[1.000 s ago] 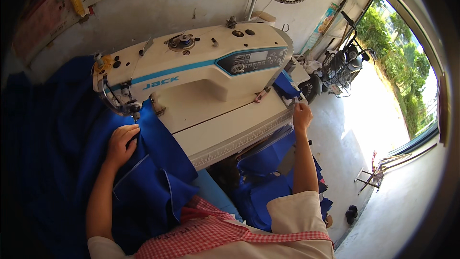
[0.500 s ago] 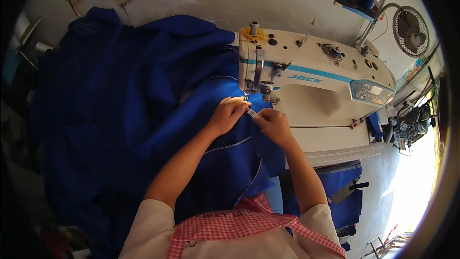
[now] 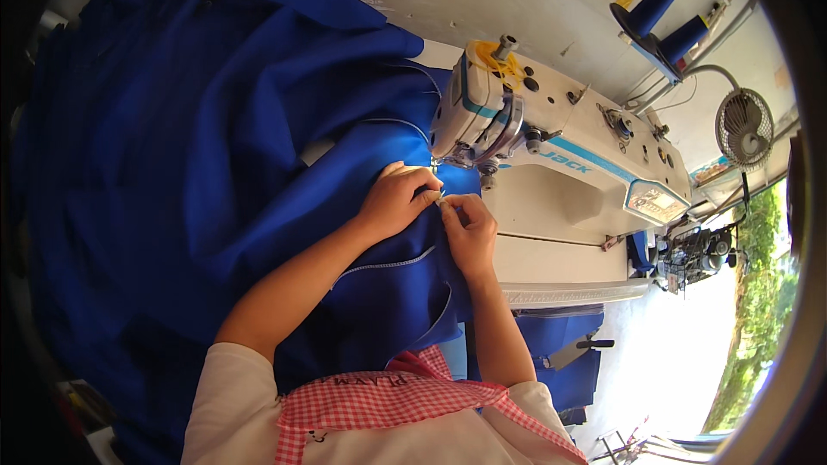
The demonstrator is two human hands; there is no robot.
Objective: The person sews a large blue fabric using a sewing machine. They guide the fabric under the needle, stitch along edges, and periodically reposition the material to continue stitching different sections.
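Note:
Deep blue fabric (image 3: 250, 155) with pale overlocked edges spreads over the left side and runs under the head of a white sewing machine (image 3: 551, 181). By the lit needle and presser foot (image 3: 435, 165), my left hand (image 3: 398, 202) is closed, its thumb and fingers pinching at the fabric. My right hand (image 3: 471, 232) meets it just to the right, thumb and forefinger pinched on a small white label (image 3: 442, 199). Only a sliver of the label shows between the fingertips. How the fabric lies beneath the left fingers is hidden.
Blue thread cones (image 3: 656, 7) stand on a rack at the back right, near a small fan (image 3: 744, 129). Below the table's front edge hangs more blue cloth (image 3: 560, 327), with a black-handled tool (image 3: 579, 349) against it. A control panel (image 3: 655, 202) sits on the machine's right end.
The view has turned and shifted. My right fingertips have come closer to the left thumb, and the label, plainly seen before, is now mostly covered by fingers.

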